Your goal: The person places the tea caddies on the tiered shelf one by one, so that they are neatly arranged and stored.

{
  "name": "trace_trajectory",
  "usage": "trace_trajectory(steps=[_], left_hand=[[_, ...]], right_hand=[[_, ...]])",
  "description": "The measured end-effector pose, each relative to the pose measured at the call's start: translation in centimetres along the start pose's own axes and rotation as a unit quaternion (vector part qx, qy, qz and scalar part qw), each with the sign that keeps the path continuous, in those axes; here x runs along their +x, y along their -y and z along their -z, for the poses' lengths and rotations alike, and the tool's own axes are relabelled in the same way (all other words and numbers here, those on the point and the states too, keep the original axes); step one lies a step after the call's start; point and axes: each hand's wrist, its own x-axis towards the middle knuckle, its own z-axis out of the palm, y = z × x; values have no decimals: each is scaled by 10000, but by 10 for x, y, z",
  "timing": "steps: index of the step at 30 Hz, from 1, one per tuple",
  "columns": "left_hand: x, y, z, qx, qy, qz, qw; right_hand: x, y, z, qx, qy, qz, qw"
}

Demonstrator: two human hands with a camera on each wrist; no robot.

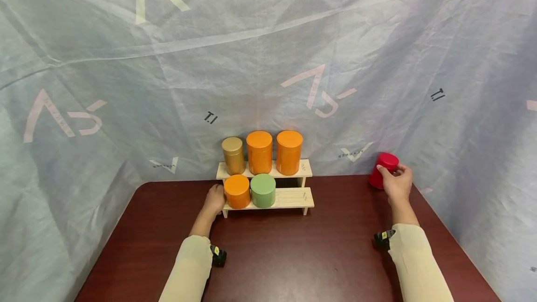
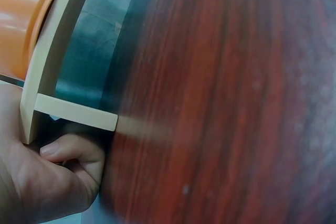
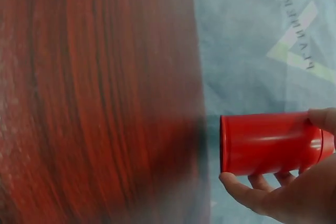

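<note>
A red cylindrical tin [image 1: 377,177] is in my right hand [image 1: 398,184], at the table's far right corner. In the right wrist view, thumb and fingers wrap the tin [image 3: 268,142]; whether its base touches the table is unclear. My left hand [image 1: 216,198] grips the left end of a two-tier wooden display stand [image 1: 291,195], fingers curled by its leg [image 2: 76,112]. On the upper tier stand a gold tin [image 1: 234,156] and two tall orange tins [image 1: 259,153] [image 1: 289,153]. A short orange tin [image 1: 237,192] and a green tin [image 1: 263,191] occupy the lower tier.
The dark red wooden table [image 1: 319,250] has rounded far corners. Grey printed cloth [image 1: 251,59] hangs close behind the stand and along both sides. Bare board shows at the lower tier's right end.
</note>
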Motion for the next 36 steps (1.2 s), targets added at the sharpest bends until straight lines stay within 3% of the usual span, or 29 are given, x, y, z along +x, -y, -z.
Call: trace_trajectory(steps=[9, 16, 25, 30, 36], left_hand=[[0, 2, -3, -102, 72, 55, 9999], [-2, 2, -5, -62, 98, 80, 9999], [0, 0, 0, 90, -21, 17, 10000], [-2, 0, 1, 73, -13, 18, 10000], [-4, -1, 0, 57, 52, 46, 10000]], right_hand=[[-28, -1, 1, 4, 390, 317, 9987], [-49, -11, 0, -14, 400, 474, 9981], [-67, 24, 0, 816, 847, 595, 9913], [-82, 37, 1, 700, 1218, 843, 9865], [-97, 45, -2, 286, 1438, 1467, 9783]])
